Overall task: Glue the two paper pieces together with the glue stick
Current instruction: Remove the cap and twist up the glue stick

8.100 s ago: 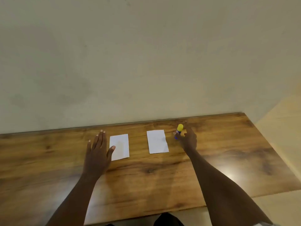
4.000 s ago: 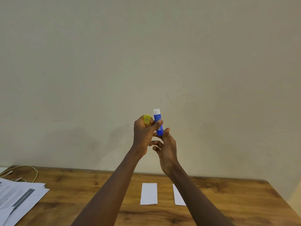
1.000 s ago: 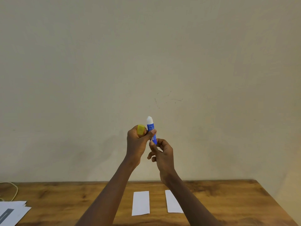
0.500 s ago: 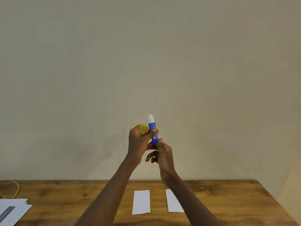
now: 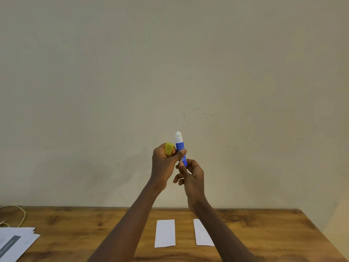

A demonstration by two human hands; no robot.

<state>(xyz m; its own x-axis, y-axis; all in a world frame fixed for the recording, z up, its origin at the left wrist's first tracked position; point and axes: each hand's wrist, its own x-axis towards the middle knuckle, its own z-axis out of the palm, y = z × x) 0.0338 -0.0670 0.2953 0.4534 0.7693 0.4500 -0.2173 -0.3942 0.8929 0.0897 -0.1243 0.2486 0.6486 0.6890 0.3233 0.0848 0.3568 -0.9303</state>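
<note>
I hold the blue glue stick upright, high above the table in front of the wall, with its white glue tip pushed out at the top. My left hand pinches the tube's middle with thumb and finger and keeps the yellow cap tucked in its curled fingers. My right hand grips the tube's bottom end from below. Two white paper pieces lie flat on the wooden table: the left piece is fully visible, the right piece is partly covered by my right forearm.
A stack of printed sheets lies at the table's left edge, with a pale cable looping behind it. A plain wall rises just behind the table. The table's right edge runs diagonally at the lower right.
More white glue shows above the tube than a second ago. My right fingers have shifted on the tube's base. Both hands stay raised at about the same spot.
</note>
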